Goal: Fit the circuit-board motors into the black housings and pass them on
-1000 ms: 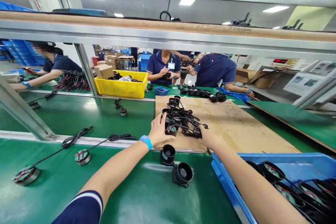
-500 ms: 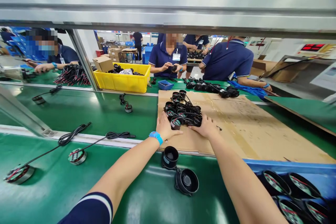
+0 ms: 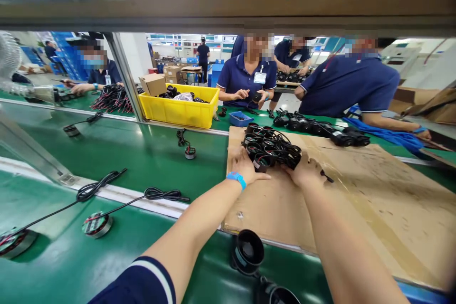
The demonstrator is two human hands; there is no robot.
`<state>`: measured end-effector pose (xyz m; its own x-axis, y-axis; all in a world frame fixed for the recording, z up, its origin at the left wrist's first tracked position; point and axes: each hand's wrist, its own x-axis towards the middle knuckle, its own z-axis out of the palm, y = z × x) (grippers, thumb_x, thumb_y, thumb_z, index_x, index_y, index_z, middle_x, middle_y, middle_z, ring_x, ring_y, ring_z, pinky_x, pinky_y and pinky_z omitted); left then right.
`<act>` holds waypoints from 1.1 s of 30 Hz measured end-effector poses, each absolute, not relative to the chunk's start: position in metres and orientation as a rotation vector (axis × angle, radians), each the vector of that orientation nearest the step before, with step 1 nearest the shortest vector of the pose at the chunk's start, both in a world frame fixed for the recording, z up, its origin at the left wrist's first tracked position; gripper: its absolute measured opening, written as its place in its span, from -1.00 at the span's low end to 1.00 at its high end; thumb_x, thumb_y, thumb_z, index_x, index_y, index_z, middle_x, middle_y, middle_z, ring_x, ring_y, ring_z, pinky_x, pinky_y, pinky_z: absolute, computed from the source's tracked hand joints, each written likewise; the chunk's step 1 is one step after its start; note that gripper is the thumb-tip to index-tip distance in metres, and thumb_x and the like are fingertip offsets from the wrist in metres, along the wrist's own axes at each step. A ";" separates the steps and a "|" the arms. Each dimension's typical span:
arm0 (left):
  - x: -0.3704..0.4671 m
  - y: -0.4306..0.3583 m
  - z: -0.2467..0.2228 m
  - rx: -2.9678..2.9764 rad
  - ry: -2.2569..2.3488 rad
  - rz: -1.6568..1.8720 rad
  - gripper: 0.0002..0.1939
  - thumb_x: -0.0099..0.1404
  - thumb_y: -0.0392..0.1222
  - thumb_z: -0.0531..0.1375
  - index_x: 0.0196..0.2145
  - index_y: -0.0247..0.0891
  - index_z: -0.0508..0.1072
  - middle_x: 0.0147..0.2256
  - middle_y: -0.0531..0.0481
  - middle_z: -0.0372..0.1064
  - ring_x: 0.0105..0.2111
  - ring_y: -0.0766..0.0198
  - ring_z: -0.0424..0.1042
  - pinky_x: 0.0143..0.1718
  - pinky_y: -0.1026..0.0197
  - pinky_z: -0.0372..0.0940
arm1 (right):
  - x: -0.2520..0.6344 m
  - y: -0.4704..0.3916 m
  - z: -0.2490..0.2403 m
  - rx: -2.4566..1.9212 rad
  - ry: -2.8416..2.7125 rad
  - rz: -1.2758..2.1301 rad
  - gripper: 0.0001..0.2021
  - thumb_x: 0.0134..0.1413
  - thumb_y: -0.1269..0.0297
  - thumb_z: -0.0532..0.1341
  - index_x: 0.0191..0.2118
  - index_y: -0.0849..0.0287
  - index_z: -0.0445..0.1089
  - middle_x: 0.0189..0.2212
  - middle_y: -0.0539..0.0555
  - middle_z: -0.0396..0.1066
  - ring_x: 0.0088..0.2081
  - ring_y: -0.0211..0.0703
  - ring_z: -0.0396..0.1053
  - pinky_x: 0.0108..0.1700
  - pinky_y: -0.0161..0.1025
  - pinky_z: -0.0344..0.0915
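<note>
Stretching away beyond the spread fingers of the left hand (image 3: 242, 165) and right hand (image 3: 305, 172), the speaker cluster (image 3: 270, 148) is being cupped; fingertips are being hidden.

Surface: green conveyor belt (image 3: 117, 147).
On it: cardboard sheet (image 3: 374, 199), yellow bin (image 3: 180, 111), small blue tray (image 3: 239, 118), loose wired coils (image 3: 97, 224).
On the cardboard: cluster of black wired parts (image 3: 271, 148).
Near edge: two black horn housings (image 3: 247, 252).
</note>
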<state>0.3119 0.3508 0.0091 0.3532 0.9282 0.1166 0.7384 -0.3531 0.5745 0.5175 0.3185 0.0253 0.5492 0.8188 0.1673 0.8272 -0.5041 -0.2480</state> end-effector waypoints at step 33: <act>0.046 0.116 0.050 2.289 1.002 0.587 -0.35 0.16 0.17 0.40 0.13 -0.11 0.42 0.09 -0.07 0.47 0.07 0.02 0.47 0.12 0.09 0.33 | 0.260 0.059 0.057 -1.508 -2.352 0.040 -0.17 0.01 0.49 0.25 0.41 0.25 0.01 0.31 0.27 0.19 0.28 0.05 0.23 0.25 -0.05 0.29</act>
